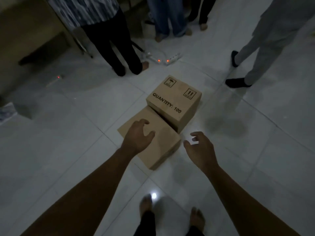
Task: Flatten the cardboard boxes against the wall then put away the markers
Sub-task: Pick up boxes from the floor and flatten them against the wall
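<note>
Two brown cardboard boxes stand touching on the white tiled floor. The far box (175, 101) is printed "QUANTITY: 100" on top. The near box (162, 147) is plain. My left hand (139, 135) is over the near box's top with fingers spread and relaxed; contact is unclear. My right hand (199, 147) hovers open just right of the near box, holding nothing. No markers are in view.
Several people stand at the far side: dark trousers (119, 53), jeans (168, 21), and light trousers with dark socks (252, 65) at right. White power strips (163, 59) with red lights lie on the floor behind the boxes. My bare feet (170, 213) are below.
</note>
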